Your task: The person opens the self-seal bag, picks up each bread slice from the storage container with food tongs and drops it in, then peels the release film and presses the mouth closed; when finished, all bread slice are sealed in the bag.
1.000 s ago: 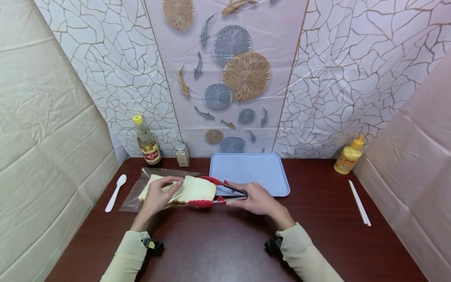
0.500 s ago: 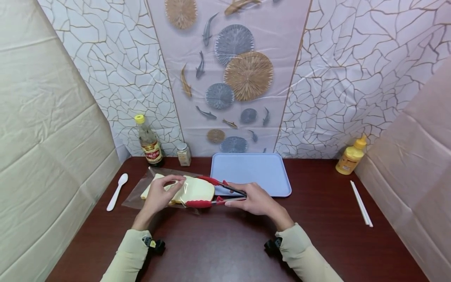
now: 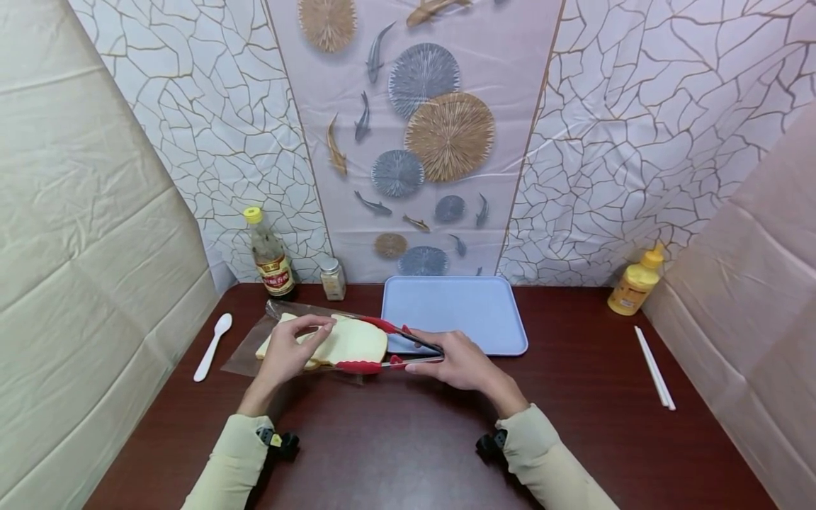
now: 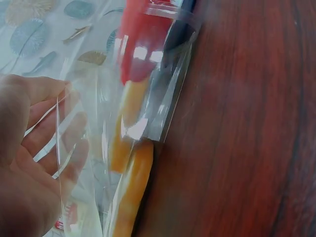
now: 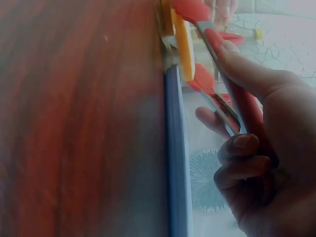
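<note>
1. The right hand (image 3: 462, 363) holds a pair of red tongs (image 3: 389, 347). Its fingers and thumb are curled tight round the metal handles, as the right wrist view shows too.
2. The red tips of the tongs sit on either side of a slice of bread (image 3: 347, 346). One tip is at the far edge of the slice and one is at the near edge.
3. The slice sticks partly out of a clear plastic bag (image 3: 255, 347). The bag lies flat on the dark red table (image 3: 408, 439), to the left of the middle.
4. The left hand (image 3: 287, 354) rests on top of the bag, with its fingers bent over the bread. It pinches the thin plastic at the bag's mouth, as the left wrist view shows.
5. More bread (image 3: 280, 338) lies inside the bag, under the left hand.
6. A light blue tray (image 3: 452, 312) sits just behind the tongs, near the wall.
7. A white plastic spoon (image 3: 212, 347) lies to the left of the bag.
8. A sauce bottle with a yellow cap (image 3: 269, 255) and a small jar (image 3: 331, 278) stand at the back left.
9. A yellow squeeze bottle (image 3: 634, 282) stands at the back right, and white chopsticks (image 3: 653, 367) lie in front of it.
</note>
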### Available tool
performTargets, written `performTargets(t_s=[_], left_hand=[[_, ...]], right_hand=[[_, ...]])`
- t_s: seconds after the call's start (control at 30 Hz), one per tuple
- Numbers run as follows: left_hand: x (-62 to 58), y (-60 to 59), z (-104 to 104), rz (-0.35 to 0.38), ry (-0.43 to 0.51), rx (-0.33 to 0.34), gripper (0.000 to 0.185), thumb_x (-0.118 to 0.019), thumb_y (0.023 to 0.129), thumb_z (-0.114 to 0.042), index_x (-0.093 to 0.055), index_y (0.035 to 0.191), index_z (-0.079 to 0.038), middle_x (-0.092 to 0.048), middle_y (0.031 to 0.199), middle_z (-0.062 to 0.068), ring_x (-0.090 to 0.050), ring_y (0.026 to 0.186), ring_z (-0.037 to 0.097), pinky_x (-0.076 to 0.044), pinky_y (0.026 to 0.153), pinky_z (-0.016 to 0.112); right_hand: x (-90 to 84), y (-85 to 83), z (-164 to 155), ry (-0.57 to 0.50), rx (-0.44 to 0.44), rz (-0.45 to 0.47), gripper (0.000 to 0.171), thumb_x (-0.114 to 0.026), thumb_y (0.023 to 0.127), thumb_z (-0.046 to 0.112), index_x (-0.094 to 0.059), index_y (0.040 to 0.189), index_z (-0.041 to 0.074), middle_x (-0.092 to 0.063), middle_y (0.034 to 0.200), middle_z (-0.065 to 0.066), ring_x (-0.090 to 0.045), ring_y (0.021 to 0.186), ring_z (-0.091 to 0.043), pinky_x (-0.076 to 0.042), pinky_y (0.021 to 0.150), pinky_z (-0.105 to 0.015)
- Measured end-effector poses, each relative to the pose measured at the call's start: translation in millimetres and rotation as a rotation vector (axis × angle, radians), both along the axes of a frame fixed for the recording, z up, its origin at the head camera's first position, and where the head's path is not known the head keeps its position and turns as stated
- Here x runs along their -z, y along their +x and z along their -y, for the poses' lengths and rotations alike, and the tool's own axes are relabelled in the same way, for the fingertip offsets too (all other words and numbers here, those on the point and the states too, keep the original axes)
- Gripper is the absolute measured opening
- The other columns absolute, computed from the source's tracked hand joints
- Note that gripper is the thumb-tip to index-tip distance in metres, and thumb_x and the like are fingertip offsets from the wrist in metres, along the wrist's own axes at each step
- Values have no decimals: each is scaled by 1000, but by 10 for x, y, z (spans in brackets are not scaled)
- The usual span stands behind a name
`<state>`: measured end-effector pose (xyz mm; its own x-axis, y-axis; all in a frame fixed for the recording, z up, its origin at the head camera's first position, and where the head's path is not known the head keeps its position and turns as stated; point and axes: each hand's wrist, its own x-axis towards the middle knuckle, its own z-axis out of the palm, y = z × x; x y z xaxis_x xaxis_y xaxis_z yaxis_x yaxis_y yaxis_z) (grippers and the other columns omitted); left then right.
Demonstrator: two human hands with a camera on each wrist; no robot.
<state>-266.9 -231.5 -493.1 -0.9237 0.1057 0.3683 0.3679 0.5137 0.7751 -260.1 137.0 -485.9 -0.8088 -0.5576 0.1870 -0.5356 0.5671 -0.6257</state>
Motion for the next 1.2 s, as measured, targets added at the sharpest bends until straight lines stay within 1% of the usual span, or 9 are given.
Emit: performTargets(t_s=[0.13, 0.23, 0.33, 0.5, 0.67, 0.87, 0.97, 1.07, 1.2], left_hand=[[-12, 14, -27, 10, 11, 13, 17, -78, 102, -32, -84, 114, -20, -84, 115, 0, -75, 117, 20, -59, 105, 53], [-24, 25, -39, 21, 15, 18, 17, -78, 102, -32, -84, 113, -20, -83, 114, 0, -74, 116, 18, -60, 105, 54], [-29, 27, -35, 25, 9, 10, 18, -78, 103, -32, -84, 114, -19, -83, 114, 0, -74, 115, 18, -60, 104, 54], [-54, 33, -38, 33, 16, 8, 20, -77, 103, -34, -84, 116, -20, -83, 115, -1, -75, 117, 20, -60, 104, 55], [-72, 37, -31, 34, 35, 0, 20, -78, 102, -32, -83, 116, -18, -83, 113, 1, -75, 116, 23, -59, 105, 56], [-71, 22, -28, 30, 35, -22, 20, -79, 102, -32, -83, 114, -16, -83, 112, 3, -73, 115, 23, -59, 106, 55], [-76, 21, -31, 31, 35, -30, 21, -79, 102, -33, -83, 114, -17, -83, 112, 2, -73, 116, 22, -59, 106, 54], [-89, 26, -33, 31, 39, -31, 21, -78, 102, -34, -83, 114, -17, -83, 112, 2, -72, 117, 21, -58, 107, 54], [-106, 39, -32, 22, 39, -38, 21, -78, 102, -36, -83, 114, -19, -83, 113, 1, -73, 116, 18, -58, 107, 53]], right_hand=[[34, -6, 85, -44, -9, 18, 74, -82, 94, 55, -56, 158, 31, -61, 157, 1, -65, 135, -13, -58, 108, -44], [59, -30, 202, -49, -10, 21, 73, -82, 94, 55, -56, 158, 31, -62, 156, 2, -64, 136, -12, -57, 109, -43], [88, -52, 345, -29, -6, 2, 73, -82, 94, 56, -57, 157, 30, -64, 155, 1, -65, 135, -13, -57, 109, -42], [123, -60, 549, 6, 30, -62, 74, -81, 94, 58, -58, 157, 28, -69, 149, -4, -70, 130, -18, -60, 104, -42], [127, -65, 710, 28, 50, -72, 76, -80, 94, 58, -56, 159, 26, -68, 150, -6, -70, 130, -19, -61, 103, -41], [136, -70, 836, 27, 51, -57, 77, -80, 94, 58, -54, 160, 26, -71, 146, -10, -73, 117, -16, -60, 94, -37], [138, -74, 886, 23, 48, -62, 77, -80, 95, 57, -55, 160, 24, -72, 144, -12, -73, 117, -18, -60, 94, -38], [130, -71, 932, 13, 57, -75, 76, -81, 94, 56, -57, 158, 22, -72, 143, -12, -73, 123, -20, -61, 97, -40], [122, -57, 1002, 0, 87, -73, 76, -83, 93, 55, -60, 156, 19, -75, 138, -10, -74, 118, -21, -61, 96, -40]])
